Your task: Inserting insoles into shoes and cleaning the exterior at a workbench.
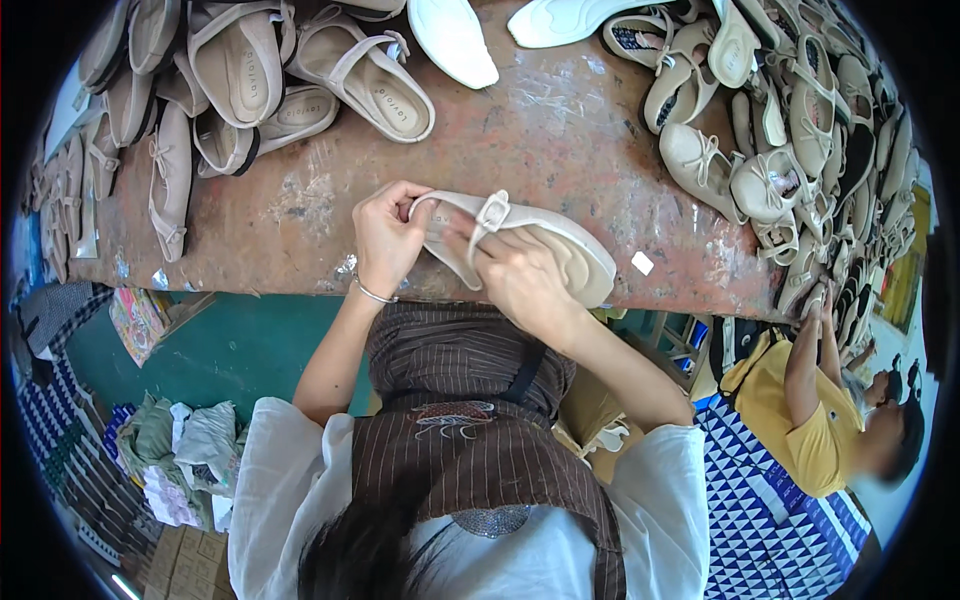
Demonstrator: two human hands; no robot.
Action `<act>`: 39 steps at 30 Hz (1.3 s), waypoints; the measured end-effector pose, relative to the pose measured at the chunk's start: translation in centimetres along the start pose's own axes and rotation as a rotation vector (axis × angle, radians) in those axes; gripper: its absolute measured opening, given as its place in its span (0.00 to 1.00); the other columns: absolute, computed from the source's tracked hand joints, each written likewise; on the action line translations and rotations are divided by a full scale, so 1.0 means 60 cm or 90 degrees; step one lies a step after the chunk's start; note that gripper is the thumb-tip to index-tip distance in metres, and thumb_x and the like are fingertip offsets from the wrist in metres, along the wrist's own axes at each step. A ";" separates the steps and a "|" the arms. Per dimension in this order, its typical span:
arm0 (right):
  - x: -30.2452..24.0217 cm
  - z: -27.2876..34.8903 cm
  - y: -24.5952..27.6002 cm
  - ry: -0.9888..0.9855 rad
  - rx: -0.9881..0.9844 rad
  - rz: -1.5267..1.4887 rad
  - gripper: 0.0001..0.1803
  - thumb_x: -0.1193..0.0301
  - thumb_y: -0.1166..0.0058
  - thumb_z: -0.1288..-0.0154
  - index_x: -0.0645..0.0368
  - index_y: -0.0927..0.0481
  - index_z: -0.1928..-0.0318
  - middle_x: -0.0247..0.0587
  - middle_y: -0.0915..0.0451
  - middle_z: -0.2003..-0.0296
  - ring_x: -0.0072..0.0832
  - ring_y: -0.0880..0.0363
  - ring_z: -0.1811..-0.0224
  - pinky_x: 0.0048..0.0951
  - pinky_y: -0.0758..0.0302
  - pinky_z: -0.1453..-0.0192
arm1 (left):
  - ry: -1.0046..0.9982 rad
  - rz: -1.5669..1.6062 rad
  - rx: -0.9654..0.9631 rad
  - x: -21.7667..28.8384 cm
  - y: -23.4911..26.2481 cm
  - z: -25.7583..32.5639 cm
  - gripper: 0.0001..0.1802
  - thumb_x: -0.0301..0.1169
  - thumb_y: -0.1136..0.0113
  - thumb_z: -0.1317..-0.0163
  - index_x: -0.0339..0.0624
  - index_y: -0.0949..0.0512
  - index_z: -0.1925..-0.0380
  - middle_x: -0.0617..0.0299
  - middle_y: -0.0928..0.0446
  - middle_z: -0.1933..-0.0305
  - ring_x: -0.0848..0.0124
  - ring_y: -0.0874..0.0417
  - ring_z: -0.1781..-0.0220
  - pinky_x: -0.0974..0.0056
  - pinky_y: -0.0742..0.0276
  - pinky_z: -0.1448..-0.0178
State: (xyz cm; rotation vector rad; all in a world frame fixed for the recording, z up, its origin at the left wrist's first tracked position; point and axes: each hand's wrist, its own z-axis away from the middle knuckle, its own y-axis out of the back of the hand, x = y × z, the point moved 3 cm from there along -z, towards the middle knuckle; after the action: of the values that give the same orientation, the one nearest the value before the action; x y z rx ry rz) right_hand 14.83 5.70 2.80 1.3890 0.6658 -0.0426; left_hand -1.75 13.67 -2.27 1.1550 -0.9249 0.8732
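Note:
A beige strapped shoe [598, 262] is held at the near edge of the worktable [560, 120], its heel to the left and its rounded toe to the right. My left hand [388, 238] pinches the heel rim, thumb at the inside of the shoe. My right hand [522, 275] lies over the opening near the strap, with its fingers reaching in toward the insole and slightly blurred at the tips. The right thumb is hidden. A small buckle or bow [494, 208] shows on the strap.
Beige shoes [385, 95] crowd the table's left, and a large heap of shoes [765, 185] fills its right. White shoe-shaped pieces [452, 40] lie at the far edge. A white paper scrap [642, 263] is right of the toe. A person in yellow [800, 410] works at the right.

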 end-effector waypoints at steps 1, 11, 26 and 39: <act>-0.001 0.017 0.008 -0.024 0.031 0.044 0.25 0.72 0.45 0.44 0.62 0.19 0.44 0.49 0.17 0.50 0.37 0.18 0.46 0.39 0.28 0.34 | -0.003 -0.001 -0.001 0.002 -0.002 0.005 0.03 0.19 0.35 0.44 0.32 0.17 0.69 0.62 0.22 0.78 0.80 0.30 0.79 0.70 0.34 0.74; 0.056 0.051 0.101 -0.344 0.415 0.199 0.14 0.76 0.41 0.43 0.67 0.17 0.55 0.58 0.21 0.46 0.48 0.31 0.33 0.44 0.34 0.29 | -0.029 -0.153 -0.107 0.042 -0.040 0.099 0.06 0.25 0.37 0.42 0.38 0.24 0.74 0.53 0.25 0.86 0.59 0.22 0.85 0.57 0.30 0.77; 0.002 0.107 0.022 -0.265 0.270 0.000 0.27 0.80 0.45 0.41 0.67 0.27 0.39 0.57 0.24 0.40 0.49 0.27 0.33 0.64 0.51 0.24 | -0.443 -0.542 -0.340 0.086 -0.169 0.209 0.29 0.36 0.44 0.40 0.34 0.26 0.39 0.44 0.29 0.36 0.47 0.37 0.27 0.37 0.44 0.26; 0.063 0.053 0.008 -0.232 0.246 0.129 0.26 0.79 0.48 0.44 0.68 0.25 0.42 0.55 0.23 0.41 0.43 0.28 0.33 0.56 0.47 0.23 | -0.440 -0.529 -0.306 0.096 -0.166 0.190 0.25 0.32 0.49 0.40 0.28 0.24 0.44 0.45 0.29 0.35 0.53 0.39 0.24 0.43 0.43 0.25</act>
State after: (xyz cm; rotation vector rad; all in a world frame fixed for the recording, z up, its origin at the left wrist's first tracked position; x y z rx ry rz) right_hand 19.41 4.23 1.59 1.7581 0.2152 -0.2683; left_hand 7.92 1.14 1.25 1.2577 -0.9877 -0.4374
